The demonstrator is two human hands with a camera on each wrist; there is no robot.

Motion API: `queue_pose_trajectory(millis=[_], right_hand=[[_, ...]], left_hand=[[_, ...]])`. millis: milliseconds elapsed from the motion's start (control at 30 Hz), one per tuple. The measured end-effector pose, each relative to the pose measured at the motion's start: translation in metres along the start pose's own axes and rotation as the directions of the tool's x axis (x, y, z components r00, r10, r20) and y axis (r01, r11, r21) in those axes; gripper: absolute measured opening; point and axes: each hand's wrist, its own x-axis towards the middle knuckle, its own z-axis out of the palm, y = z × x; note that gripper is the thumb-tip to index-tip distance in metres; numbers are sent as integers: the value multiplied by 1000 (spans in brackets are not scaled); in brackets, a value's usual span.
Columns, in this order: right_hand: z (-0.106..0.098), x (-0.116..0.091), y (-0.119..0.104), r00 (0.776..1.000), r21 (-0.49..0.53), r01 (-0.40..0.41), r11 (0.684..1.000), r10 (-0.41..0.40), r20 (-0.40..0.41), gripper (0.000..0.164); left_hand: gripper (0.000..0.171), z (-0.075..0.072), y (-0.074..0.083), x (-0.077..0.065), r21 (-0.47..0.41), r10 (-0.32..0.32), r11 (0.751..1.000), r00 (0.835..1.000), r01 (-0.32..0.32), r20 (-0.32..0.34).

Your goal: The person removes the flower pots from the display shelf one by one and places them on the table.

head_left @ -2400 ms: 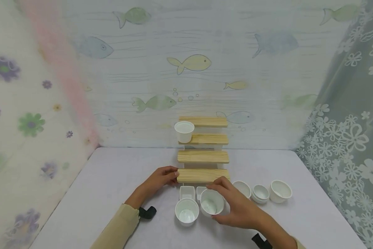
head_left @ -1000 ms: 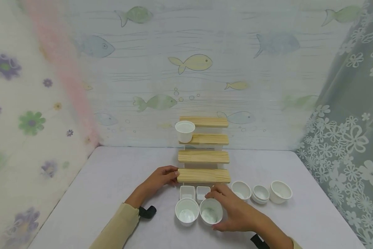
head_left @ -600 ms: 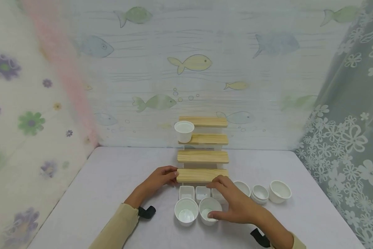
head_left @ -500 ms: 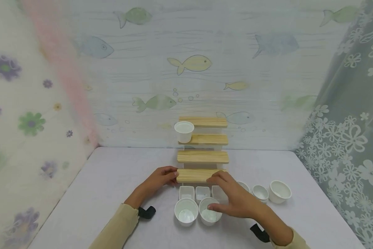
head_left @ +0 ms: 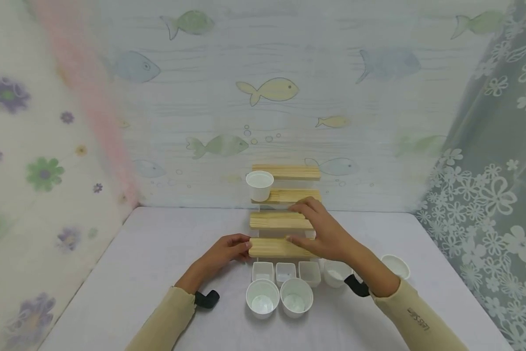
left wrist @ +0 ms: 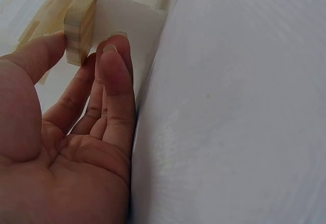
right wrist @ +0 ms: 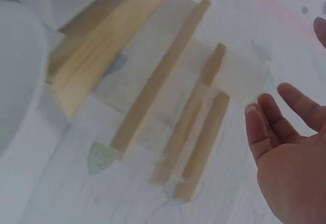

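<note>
A tiered wooden rack [head_left: 285, 222] with pale boards on white side supports stands at the table's centre. My left hand [head_left: 225, 248] holds the left end of its lowest board [left wrist: 81, 33], thumb on one side and forefinger on the other. Spread above the lower boards is my right hand [head_left: 326, 234], holding nothing; whether it touches the wood is unclear. The right wrist view shows this hand [right wrist: 293, 147] with relaxed fingers. A white cup [head_left: 260, 186] sits at the left end of an upper board. Two round white cups [head_left: 263, 300] stand side by side before the rack.
Three square white dishes [head_left: 286, 273] line up between the rack and the round cups. To their right is a white bowl [head_left: 335, 274], partly behind my right arm, and farther right another bowl [head_left: 395, 265]. A patterned wall cloth [head_left: 228, 63] hangs behind.
My right hand has let go of the right-hand round cup, leaving it beside the other cup, and has moved forward over the boards. My left hand has stayed on the lowest board.
</note>
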Motion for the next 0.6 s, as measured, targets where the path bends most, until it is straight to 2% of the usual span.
queue_pose_trajectory(millis=[267,600], right_hand=[[-7,42,0,999,-36,-1,999,-1,-54,68],[-7,88,8,997,-77,18,997,-23,-77,74]], left_hand=[[45,-1,-2,0,0,-13,1000,1000,13,-1],[44,-2,-4,3,15,-18,1000,1000,18,-6]])
